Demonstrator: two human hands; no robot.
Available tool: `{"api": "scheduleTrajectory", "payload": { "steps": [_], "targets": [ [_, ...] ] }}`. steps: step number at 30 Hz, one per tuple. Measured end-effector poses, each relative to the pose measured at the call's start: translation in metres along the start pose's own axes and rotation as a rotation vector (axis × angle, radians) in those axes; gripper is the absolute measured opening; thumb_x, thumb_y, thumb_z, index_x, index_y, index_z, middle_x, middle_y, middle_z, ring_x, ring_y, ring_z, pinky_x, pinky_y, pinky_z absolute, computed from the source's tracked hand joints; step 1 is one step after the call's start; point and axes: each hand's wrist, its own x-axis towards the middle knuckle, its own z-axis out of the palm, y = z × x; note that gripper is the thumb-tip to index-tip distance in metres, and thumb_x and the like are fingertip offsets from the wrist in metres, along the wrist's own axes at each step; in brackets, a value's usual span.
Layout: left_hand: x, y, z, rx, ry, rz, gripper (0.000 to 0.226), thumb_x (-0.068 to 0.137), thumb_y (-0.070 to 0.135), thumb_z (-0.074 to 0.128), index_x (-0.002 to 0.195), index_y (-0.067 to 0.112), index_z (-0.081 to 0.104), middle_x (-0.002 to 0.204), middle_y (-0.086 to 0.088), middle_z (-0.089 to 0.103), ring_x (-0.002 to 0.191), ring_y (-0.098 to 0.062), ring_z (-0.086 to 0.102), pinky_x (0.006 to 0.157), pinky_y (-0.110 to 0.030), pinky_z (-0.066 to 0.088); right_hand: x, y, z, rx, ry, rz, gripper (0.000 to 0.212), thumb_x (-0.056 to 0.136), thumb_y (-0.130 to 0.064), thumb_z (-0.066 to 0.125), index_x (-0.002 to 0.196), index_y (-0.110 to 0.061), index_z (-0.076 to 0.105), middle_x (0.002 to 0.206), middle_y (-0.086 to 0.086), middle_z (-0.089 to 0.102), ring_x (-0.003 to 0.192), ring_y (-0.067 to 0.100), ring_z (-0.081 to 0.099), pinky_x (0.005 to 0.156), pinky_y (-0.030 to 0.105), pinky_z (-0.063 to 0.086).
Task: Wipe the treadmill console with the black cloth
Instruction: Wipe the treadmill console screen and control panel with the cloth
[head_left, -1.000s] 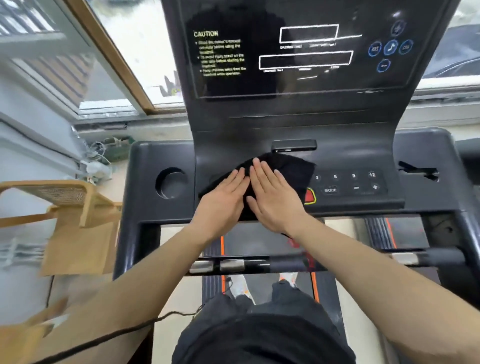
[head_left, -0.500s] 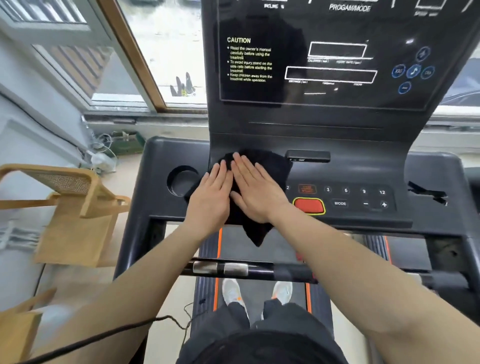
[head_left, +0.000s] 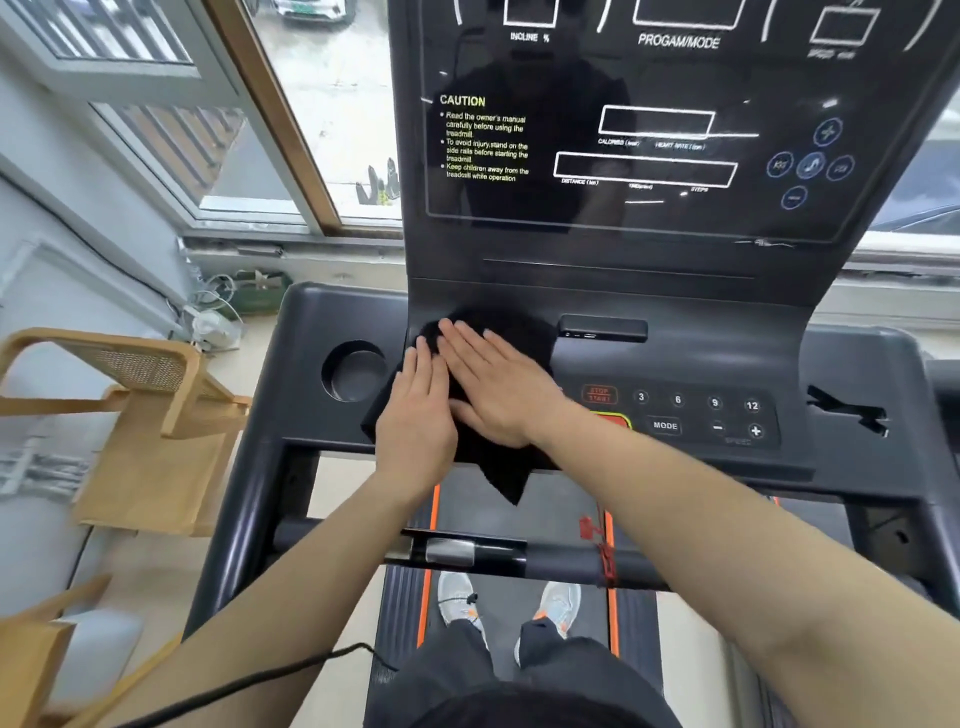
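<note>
At the bottom edge the person's dark clothing is cut off, and only the toes of two pale shoes (head_left: 558, 603) show on the belt (head_left: 519, 525) beneath it. Both forearms run out of frame at the lower corners. A cable (head_left: 249, 680) crosses the left forearm; its ends are out of view. The crossbar (head_left: 561, 561) passes under the arms, with something red tied round it that is too blurred to name.

Further up, the left hand (head_left: 415, 421) lies flat, fingers straight and close together, palm down on the cloth (head_left: 498, 467). The right hand (head_left: 493, 387) lies beside it, touching it, also flat with fingers extended and slightly fanned, pressing the same cloth. Neither hand grips; both press.

The cloth lies on the left part of the console (head_left: 675, 312), just right of the cup well (head_left: 353, 370), one corner hanging off the front edge over the belt. The hands hide most of it. The right wrist partly covers the red button (head_left: 615, 420).

Beyond, the display (head_left: 649, 130) is cut off at the top, its small print hard to read.
</note>
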Motion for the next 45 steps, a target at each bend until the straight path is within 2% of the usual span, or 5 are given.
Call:
{"api": "scheduleTrajectory", "payload": {
  "steps": [7,23,30,36,45],
  "targets": [
    [0.044,0.053,0.010,-0.080,0.003,0.002,0.068,0.095,0.002,0.045,0.158,0.006,0.019,0.167,-0.013,0.006,0.154,-0.025,0.007,0.115,-0.037,0.033,-0.015,0.069,-0.018,-0.194,0.081,0.011,0.077,0.102,-0.055,0.027,0.161,-0.011,0.003,0.169,0.005,-0.005,0.156,0.018,-0.004,0.126,0.040,0.007],
    [0.088,0.154,0.035,0.050,-0.034,0.634,0.059,0.077,-0.006,0.070,0.134,0.004,0.061,0.147,-0.012,0.053,0.136,-0.024,0.051,0.108,-0.036,0.044,-0.148,0.150,0.019,0.119,0.121,0.449,0.074,0.105,-0.041,0.039,0.161,-0.009,0.003,0.168,0.009,-0.010,0.155,0.024,-0.008,0.125,0.039,0.007],
    [0.059,0.066,-0.003,0.049,0.029,0.350,0.044,0.084,0.005,0.069,0.128,0.008,0.065,0.140,-0.009,0.060,0.129,-0.020,0.057,0.077,-0.039,0.061,-0.067,0.085,-0.003,0.033,0.146,0.168,0.069,0.100,-0.031,0.045,0.159,-0.007,0.020,0.169,0.010,0.009,0.156,0.029,0.009,0.125,0.045,0.016],
    [0.008,0.002,-0.022,0.029,0.018,0.014,0.047,0.096,0.012,0.055,0.143,0.018,0.055,0.150,0.002,0.051,0.135,-0.019,0.050,0.088,-0.043,0.056,-0.013,-0.001,-0.002,0.136,0.004,0.043,0.068,0.104,-0.038,0.029,0.161,-0.010,0.004,0.169,0.007,-0.008,0.156,0.023,-0.009,0.126,0.043,0.003],
    [0.000,0.042,0.006,0.071,-0.023,0.143,0.050,0.087,0.004,0.062,0.137,0.006,0.059,0.145,-0.013,0.055,0.134,-0.029,0.052,0.096,-0.040,0.053,-0.068,0.033,0.008,0.144,-0.034,0.072,0.073,0.104,-0.052,0.026,0.162,-0.013,0.001,0.169,0.002,-0.008,0.156,0.016,-0.007,0.126,0.038,0.000]
  ]
}}
